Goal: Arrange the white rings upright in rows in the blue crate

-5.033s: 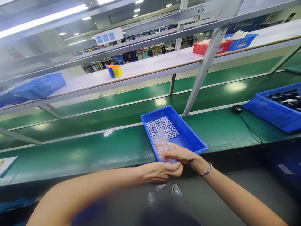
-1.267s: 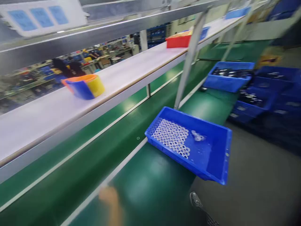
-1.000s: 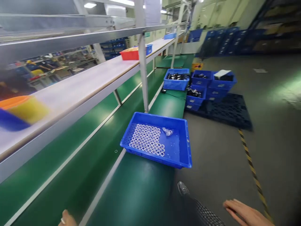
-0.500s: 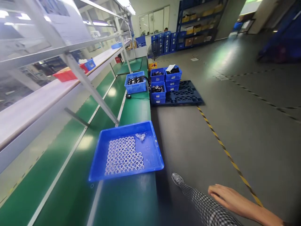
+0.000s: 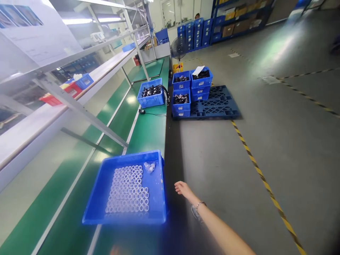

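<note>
My right hand (image 5: 183, 188) reaches in from the lower right, just beyond the right side of a shallow blue tray (image 5: 162, 191). Its fingers are loosely extended, with nothing visible in them, and bracelets circle the wrist. Many small white rings (image 5: 130, 189) lie in close rows in the tray, over its left and middle part. A crumpled clear plastic bag (image 5: 149, 167) rests near the far right corner of the tray. At the bottom edge, a blurred skin-coloured patch (image 5: 115, 250) may be my left hand; its fingers cannot be made out.
The tray sits on a green workbench (image 5: 152, 129) beneath a metal-framed shelf (image 5: 32, 136). Farther along stands a blue crate (image 5: 151, 102) of dark cables. Stacked blue crates (image 5: 182, 112) occupy a dark pallet (image 5: 223, 106) on the floor, with a fan (image 5: 178, 47) behind them.
My right hand has moved left and forward, closer to the tray. The view has shifted, so the tray appears lower and farther left. The rings and bag look undisturbed.
</note>
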